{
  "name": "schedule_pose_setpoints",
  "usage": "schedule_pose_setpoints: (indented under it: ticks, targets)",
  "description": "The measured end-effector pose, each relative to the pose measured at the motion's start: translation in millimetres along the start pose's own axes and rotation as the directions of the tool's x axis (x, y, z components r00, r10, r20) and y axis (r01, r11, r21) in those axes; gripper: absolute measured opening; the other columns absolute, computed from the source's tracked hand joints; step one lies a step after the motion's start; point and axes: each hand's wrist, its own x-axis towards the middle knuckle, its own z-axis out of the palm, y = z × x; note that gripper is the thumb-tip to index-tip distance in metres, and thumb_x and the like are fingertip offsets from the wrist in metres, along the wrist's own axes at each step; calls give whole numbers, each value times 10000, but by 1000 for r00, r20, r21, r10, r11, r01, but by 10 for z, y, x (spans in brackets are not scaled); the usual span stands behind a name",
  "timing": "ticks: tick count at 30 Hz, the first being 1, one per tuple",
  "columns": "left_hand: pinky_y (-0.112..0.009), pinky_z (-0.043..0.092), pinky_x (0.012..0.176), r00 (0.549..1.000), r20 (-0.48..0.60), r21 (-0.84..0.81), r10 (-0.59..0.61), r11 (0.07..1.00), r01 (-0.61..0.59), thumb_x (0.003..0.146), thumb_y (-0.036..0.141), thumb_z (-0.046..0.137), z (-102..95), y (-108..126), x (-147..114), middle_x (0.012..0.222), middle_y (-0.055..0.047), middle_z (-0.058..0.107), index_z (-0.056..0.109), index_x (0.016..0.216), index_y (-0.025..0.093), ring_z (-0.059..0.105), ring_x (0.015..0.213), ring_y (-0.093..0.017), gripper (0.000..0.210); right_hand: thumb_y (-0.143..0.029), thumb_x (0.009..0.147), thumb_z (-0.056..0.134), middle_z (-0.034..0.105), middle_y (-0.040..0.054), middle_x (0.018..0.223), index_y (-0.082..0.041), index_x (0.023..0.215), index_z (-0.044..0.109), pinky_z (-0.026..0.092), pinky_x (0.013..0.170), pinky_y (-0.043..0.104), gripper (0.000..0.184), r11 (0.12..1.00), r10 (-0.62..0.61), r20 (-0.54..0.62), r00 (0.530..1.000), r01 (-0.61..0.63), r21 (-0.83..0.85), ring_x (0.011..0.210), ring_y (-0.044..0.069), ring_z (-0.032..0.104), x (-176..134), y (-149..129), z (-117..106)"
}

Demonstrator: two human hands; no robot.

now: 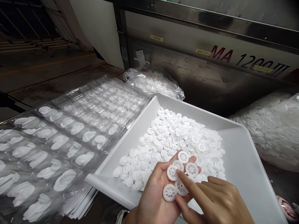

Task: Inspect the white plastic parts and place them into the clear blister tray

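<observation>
My left hand (155,194) is palm up and cupped, holding several small white plastic wheels (192,170) with spokes. My right hand (211,199) reaches over it from the right. Its index fingertip touches one wheel, and the thumb rests by the edge of another wheel (169,193) lower in the palm. The index finger and thumb are apart, and the other fingers are curled. Under both hands, a grey-white scoop-shaped tray (235,158) contains a heap of similar white wheels (173,137).
To the left are clear plastic compartment trays (112,99), the near pockets filled with stacked white pieces (63,180). Paper sheets (80,202) lie beneath them. Clear bags of white parts stand behind (154,82) and at right (275,130). A machine panel (177,65) rises at the back.
</observation>
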Motion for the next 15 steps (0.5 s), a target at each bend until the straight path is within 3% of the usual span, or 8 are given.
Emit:
schedule_pose_setpoints:
  ticks: [5,11,15]
  targets:
    - [-326,343,985,1000,-7,-24,5,1000,-5,887,278,356,17,4,-8,1020,-56,644,466,1265,138,583,1013,-193,418,-205,806,627,550,-53,448,-41,1096,592,344,334,277,335,1000,-5,18,1000,5,13,325,100,490,-38,19,6]
    - [-368,305,1023,991,-134,11,-1,1000,2,861,281,403,-14,-42,19,1235,-120,571,270,1388,170,561,1097,-235,555,-59,805,589,543,-49,501,-48,1152,550,313,373,268,350,998,-4,30,1000,2,64,375,87,461,-91,50,5]
    - [-346,330,1004,986,-166,15,-14,1000,17,841,284,433,-51,-96,24,1223,-118,582,264,1392,177,585,1066,-221,586,-151,849,547,581,-25,576,-36,1211,504,350,400,268,382,998,-21,114,993,14,65,431,109,513,-107,65,36]
